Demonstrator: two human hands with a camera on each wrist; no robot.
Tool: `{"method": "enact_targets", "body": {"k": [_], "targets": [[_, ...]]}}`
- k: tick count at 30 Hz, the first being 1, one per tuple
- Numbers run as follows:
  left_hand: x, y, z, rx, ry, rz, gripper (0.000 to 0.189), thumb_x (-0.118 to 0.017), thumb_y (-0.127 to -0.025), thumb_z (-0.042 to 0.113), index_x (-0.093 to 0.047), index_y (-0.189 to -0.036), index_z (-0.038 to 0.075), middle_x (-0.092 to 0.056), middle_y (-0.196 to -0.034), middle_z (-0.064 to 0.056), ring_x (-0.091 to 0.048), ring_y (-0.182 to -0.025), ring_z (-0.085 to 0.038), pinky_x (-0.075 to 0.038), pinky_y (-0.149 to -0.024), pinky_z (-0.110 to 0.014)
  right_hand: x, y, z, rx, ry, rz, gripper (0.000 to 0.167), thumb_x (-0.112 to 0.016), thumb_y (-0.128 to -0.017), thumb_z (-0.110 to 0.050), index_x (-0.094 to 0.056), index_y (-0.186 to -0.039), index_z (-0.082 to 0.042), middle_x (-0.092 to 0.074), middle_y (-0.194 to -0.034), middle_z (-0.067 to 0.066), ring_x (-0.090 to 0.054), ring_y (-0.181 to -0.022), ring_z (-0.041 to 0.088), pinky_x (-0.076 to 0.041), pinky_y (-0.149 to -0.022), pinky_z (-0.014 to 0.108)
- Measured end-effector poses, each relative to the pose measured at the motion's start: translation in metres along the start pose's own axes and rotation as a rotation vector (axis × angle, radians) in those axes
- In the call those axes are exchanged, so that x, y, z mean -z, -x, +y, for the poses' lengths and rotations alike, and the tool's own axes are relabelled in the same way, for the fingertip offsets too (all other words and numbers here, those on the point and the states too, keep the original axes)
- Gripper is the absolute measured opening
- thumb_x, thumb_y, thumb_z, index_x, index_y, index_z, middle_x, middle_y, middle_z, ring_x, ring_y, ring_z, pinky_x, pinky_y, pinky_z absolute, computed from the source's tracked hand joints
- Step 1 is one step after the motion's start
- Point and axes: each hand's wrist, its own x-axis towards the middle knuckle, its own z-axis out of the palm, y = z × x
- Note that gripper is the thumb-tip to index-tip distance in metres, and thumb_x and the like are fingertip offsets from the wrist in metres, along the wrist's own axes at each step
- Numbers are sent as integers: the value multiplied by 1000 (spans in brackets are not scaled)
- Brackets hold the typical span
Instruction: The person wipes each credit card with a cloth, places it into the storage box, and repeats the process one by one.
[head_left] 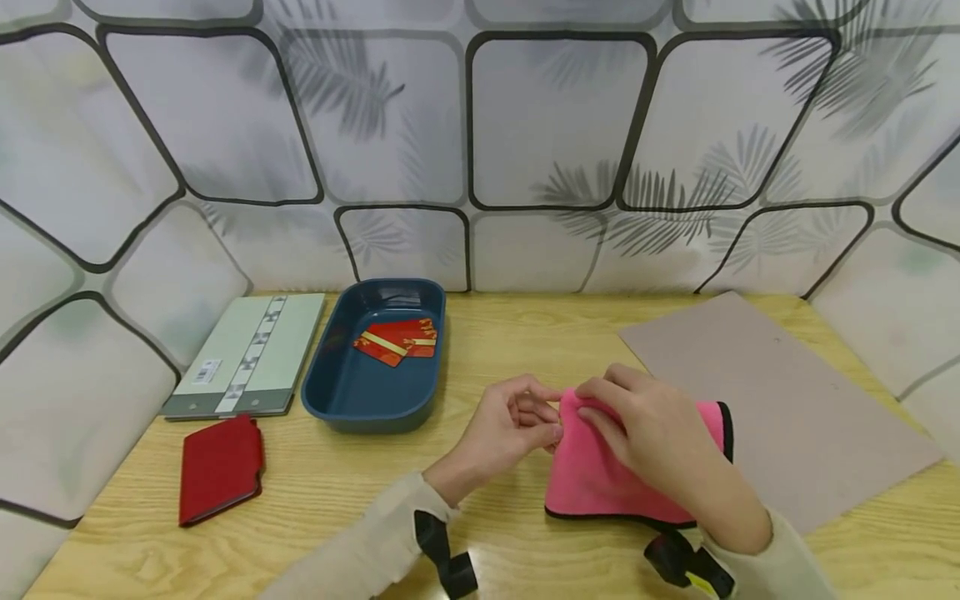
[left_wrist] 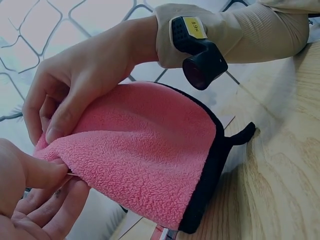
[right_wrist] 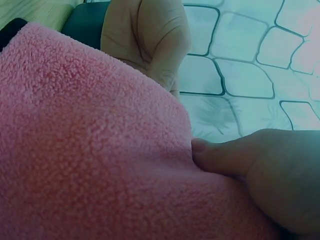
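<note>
A pink fleecy cloth [head_left: 592, 475] with black edging is held up above the table, draped and folded between both hands. My right hand [head_left: 660, 425] grips its upper part, the thumb pressing into the fabric in the right wrist view. At the cloth's left edge, my left hand [head_left: 510, 429] pinches between thumb and fingers. A thin pale edge [left_wrist: 73, 174] shows there in the left wrist view; the rest of that thin thing is hidden by cloth and fingers, so its kind is unclear. A black loop [left_wrist: 242, 135] sticks out from the cloth's edging.
Left of the hands stands a dark blue tray [head_left: 405, 417] with several red and gold cards [head_left: 386, 346]. Beyond it lies a pale green folder or box [head_left: 247, 350], with a red notebook [head_left: 221, 471] nearer. A grey-beige board [head_left: 787, 417] lies at right. Patterned fabric [head_left: 555, 125] encloses the table.
</note>
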Motion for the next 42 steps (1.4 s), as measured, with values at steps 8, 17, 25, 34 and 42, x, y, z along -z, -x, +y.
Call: {"method": "enact_targets", "body": {"k": [8, 17, 25, 34, 42], "targets": [[3, -2, 3, 0, -30, -40, 30, -58, -84, -17, -52, -112, -10, -64, -97, -36, -65, -70, -6, -59, -68, -32, -1, 0, 0, 38, -10, -21, 21, -82, -71, -9, -71, -88, -15, -53, -74, -5, -49, -59, 6, -43, -51, 22], [4, -3, 6, -33, -65, -34, 31, -60, -85, -14, -51, -114, -9, -59, -92, -31, -61, -70, -4, -54, -65, -21, 8, 1, 16, -4, -14, -2, 23, -84, -70, -11, -72, -89, -18, -53, -74, -8, -47, -58, 5, -43, -50, 22], [7, -2, 11, -20, -47, 6, 32, -61, -84, -14, -52, -114, -7, -59, -93, -31, -63, -71, -6, -57, -67, -25, 21, 4, 34, -60, 34, -12, 22, -82, -71, -13, -71, -90, -18, -57, -74, -6, -54, -61, 9, -48, -54, 31], [10, -2, 14, -49, -36, 15, 31, -61, -84, -15, -51, -112, -9, -60, -90, -30, -63, -70, -6, -58, -68, -27, 24, 3, 36, -27, 23, 41, 23, -82, -69, -10, -71, -88, -15, -61, -76, -4, -60, -66, 14, -51, -57, 37], [8, -1, 14, -28, 1, 28, 30, -60, -84, -16, -51, -113, -9, -60, -89, -29, -64, -68, -8, -59, -67, -32, 9, -3, 15, 56, -5, 67, 27, -85, -65, -9, -73, -89, -12, -62, -74, -2, -56, -61, 11, -51, -54, 29]]}}
